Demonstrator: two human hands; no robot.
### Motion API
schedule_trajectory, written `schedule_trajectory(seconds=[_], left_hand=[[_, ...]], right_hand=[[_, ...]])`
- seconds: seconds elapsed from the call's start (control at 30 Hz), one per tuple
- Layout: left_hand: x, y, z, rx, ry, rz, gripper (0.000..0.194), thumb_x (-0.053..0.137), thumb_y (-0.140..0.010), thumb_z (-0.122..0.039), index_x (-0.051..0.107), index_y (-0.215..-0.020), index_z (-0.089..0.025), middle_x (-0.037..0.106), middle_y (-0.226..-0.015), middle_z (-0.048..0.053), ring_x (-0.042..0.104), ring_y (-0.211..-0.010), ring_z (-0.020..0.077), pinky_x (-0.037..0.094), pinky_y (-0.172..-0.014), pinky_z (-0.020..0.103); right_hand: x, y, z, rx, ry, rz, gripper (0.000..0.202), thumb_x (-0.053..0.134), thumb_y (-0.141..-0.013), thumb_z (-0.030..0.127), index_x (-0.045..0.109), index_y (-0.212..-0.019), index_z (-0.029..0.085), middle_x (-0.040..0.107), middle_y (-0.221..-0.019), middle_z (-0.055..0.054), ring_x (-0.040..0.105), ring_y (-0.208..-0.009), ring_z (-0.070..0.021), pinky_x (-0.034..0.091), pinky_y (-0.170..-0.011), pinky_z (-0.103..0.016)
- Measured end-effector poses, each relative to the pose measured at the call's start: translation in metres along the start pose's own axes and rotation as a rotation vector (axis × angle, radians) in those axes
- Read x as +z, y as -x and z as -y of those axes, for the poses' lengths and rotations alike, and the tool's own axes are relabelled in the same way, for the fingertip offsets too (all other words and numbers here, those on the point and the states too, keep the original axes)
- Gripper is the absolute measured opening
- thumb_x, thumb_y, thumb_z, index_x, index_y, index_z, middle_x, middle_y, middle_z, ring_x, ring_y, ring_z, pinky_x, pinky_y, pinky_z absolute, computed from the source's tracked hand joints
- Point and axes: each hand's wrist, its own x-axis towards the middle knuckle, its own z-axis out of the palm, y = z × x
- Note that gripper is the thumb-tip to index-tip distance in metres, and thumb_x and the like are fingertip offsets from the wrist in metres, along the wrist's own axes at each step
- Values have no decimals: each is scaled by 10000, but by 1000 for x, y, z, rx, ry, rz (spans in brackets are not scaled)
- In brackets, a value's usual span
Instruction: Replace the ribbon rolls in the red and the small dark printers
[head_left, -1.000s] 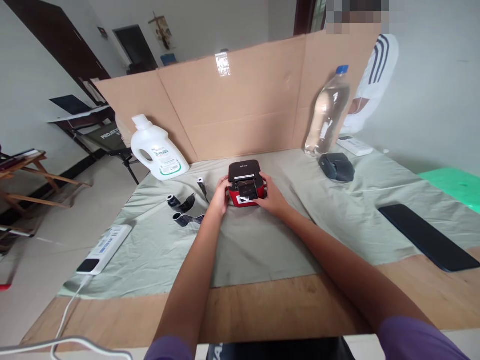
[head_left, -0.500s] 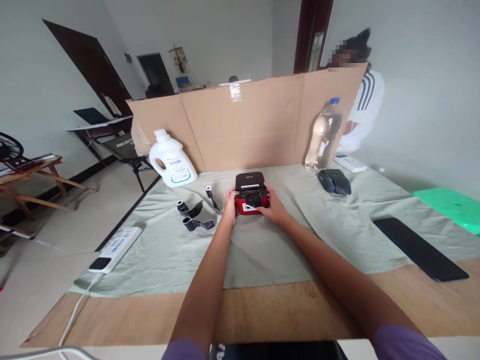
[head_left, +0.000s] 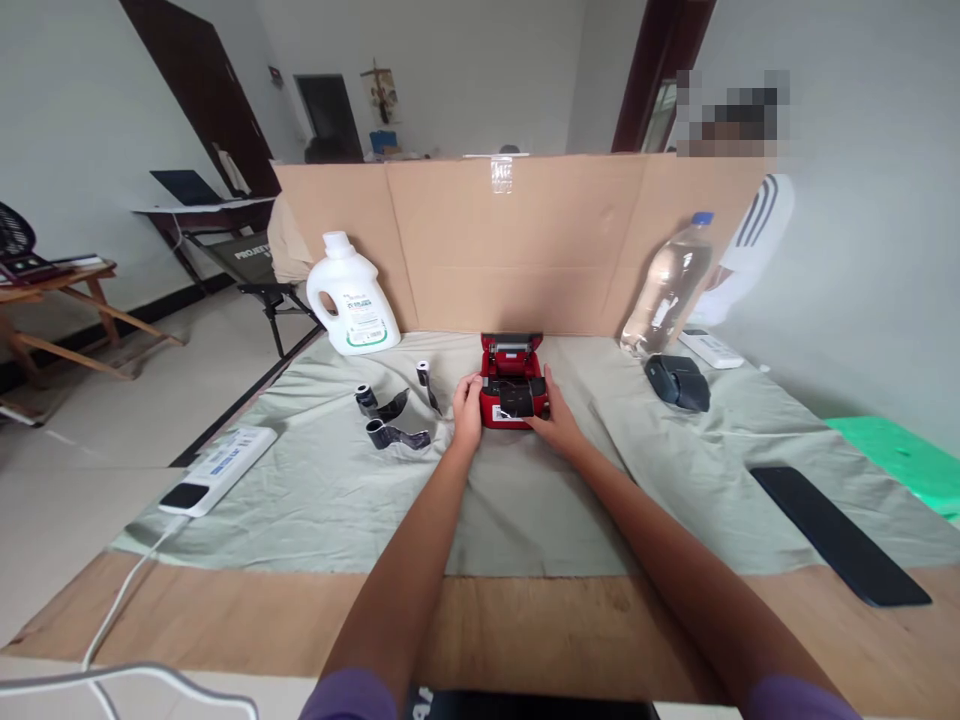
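A small red-and-black label printer [head_left: 491,388] sits on the cloth in the middle of the table, its black lid [head_left: 511,340] tipped up at the back. A dark strip [head_left: 516,401] hangs over its front. My left hand [head_left: 468,408] is closed against the printer's left side. On the other side my right hand [head_left: 559,422] grips the right edge, thumb along the front. Left of the printer lie small black rolls: one with a loose tail [head_left: 367,402], a nearer one [head_left: 379,434] partly unwound, and a narrow one [head_left: 425,378] farther back.
A cardboard screen [head_left: 517,240] stands behind. Before it are a white jug [head_left: 356,305] and a clear bottle [head_left: 671,285]. At right lie a black device [head_left: 677,382] and a dark flat slab [head_left: 836,532]; at left, a power strip [head_left: 217,472]. A person sits behind the screen.
The printer's lid has swung up from shut to open, showing the red inside. Both hands remain at the printer's sides. The camera view has shifted slightly.
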Motion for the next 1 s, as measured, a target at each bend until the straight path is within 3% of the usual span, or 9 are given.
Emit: schedule_trajectory(seconds=[0.2, 0.33, 0.4, 0.57, 0.63, 0.7, 0.83, 0.93, 1.0], left_hand=[[0, 1, -3, 12, -2, -21, 272, 639, -846, -444, 698, -979, -214, 695, -1040, 41, 616, -1018, 208, 457, -964, 329], [1, 3, -6, 20, -1, -17, 274, 639, -855, -448, 702, -976, -211, 693, -1024, 44, 614, -995, 202, 458, -945, 319], [1, 3, -8, 26, 3, -14, 266, 639, -854, -440, 703, -969, -208, 693, -1018, 46, 613, -987, 203, 460, -934, 316], [2, 4, -13, 2, -21, -35, 246, 645, -838, -411, 703, -963, -207, 683, -969, 42, 607, -949, 201, 459, -924, 321], [2, 4, -14, -17, -18, -38, 253, 648, -835, -413, 700, -972, -207, 680, -976, 45, 605, -956, 203, 456, -935, 326], [2, 4, -14, -28, -10, -29, 253, 643, -839, -414, 695, -979, -209, 676, -979, 46, 606, -957, 202, 461, -931, 327], [2, 3, -13, -38, 12, -12, 254, 641, -845, -408, 682, -1001, -213, 665, -973, 45, 607, -949, 197, 475, -903, 321], [2, 3, -13, -53, 25, -28, 253, 662, -832, -406, 682, -996, -213, 667, -969, 47, 606, -969, 201, 471, -923, 327], [3, 3, -13, -49, 37, -29, 250, 679, -820, -402, 686, -982, -212, 667, -960, 48, 605, -977, 203, 466, -937, 331]], right_hand=[[-17, 1, 17, -14, -55, -95, 574, 426, -951, 474, 432, -1488, 271, 525, -1421, -94, 564, -1165, -241, 509, -945, -404], [-30, -37, 41, -26, 90, -138, 407, 412, -959, 417, 690, -1185, 225, 679, -1233, -83, 636, -1044, -244, 524, -898, -402], [-29, -70, 51, -16, 256, -10, 324, 484, -914, 337, 742, -1058, 203, 739, -1067, -81, 668, -948, -245, 524, -878, -394], [-6, -145, 59, 141, 584, 570, 208, 637, -680, 60, 764, -744, 212, 753, -840, -55, 690, -922, -280, 514, -890, -389], [5, -161, 57, 231, 608, 666, 220, 672, -597, 6, 732, -633, 214, 709, -691, -44, 691, -808, -279, 535, -833, -412], [14, -167, 55, 279, 614, 688, 214, 699, -575, 3, 714, -604, 214, 672, -634, -35, 678, -757, -269, 540, -812, -436], [20, -166, 56, 300, 607, 671, 107, 710, -656, 91, 686, -576, 158, 641, -599, -45, 638, -652, -196, 525, -749, -390], [7, -158, 67, 211, 556, 586, 160, 738, -678, 148, 657, -541, 159, 627, -563, -29, 570, -550, -130, 506, -664, -329], [-10, -150, 81, 108, 495, 463, 166, 775, -666, 195, 659, -549, 187, 624, -558, -22, 543, -519, -130, 499, -597, -317]])
